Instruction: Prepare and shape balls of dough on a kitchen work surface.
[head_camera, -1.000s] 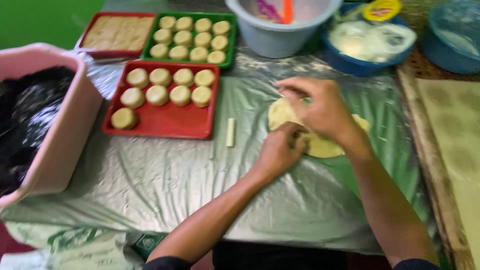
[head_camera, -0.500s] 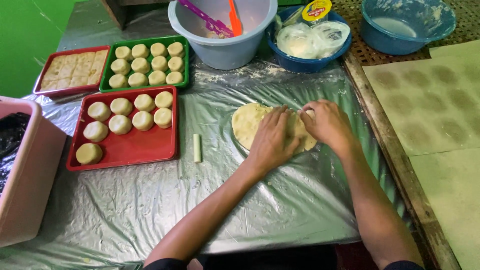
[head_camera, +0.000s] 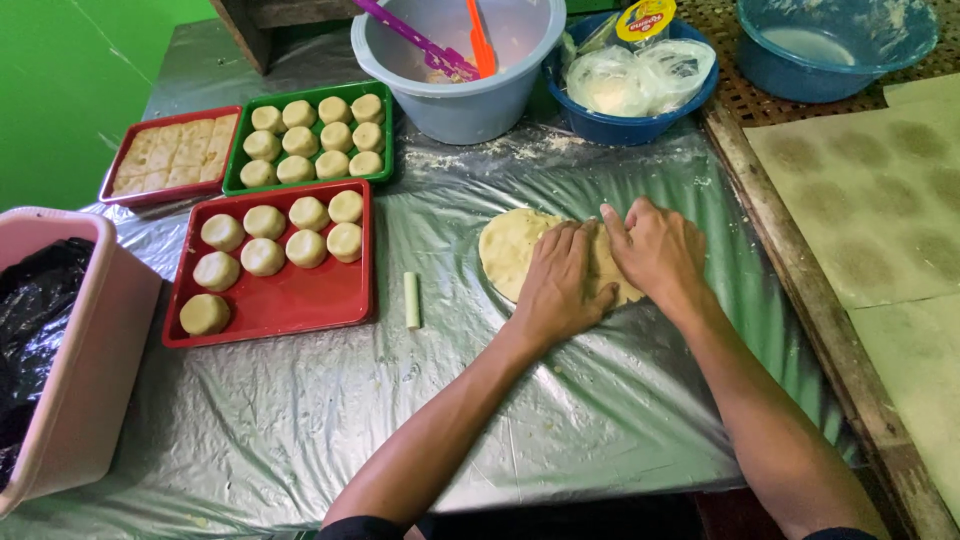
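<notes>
A flat round sheet of pale dough (head_camera: 512, 252) lies on the plastic-covered table (head_camera: 400, 400). My left hand (head_camera: 560, 285) presses flat on its middle, fingers spread and pointing away from me. My right hand (head_camera: 655, 250) presses flat on the dough's right part, right beside the left hand. Both palms are down and neither hand grips anything. A small pale stick (head_camera: 411, 299) lies on the plastic just left of the dough.
A red tray (head_camera: 300, 300) with several dough balls sits at left, behind it a green tray (head_camera: 232, 170) of balls and a red tray of flat squares (head_camera: 170, 155). At the back stand a grey bucket (head_camera: 460, 100) and blue bowls (head_camera: 640, 115). A pink bin (head_camera: 85, 370) is far left, paper sheets (head_camera: 870, 190) at right.
The view has shifted so the table sits lower and more central. Both hands have settled flat side by side on the dough, which looks spread wider.
</notes>
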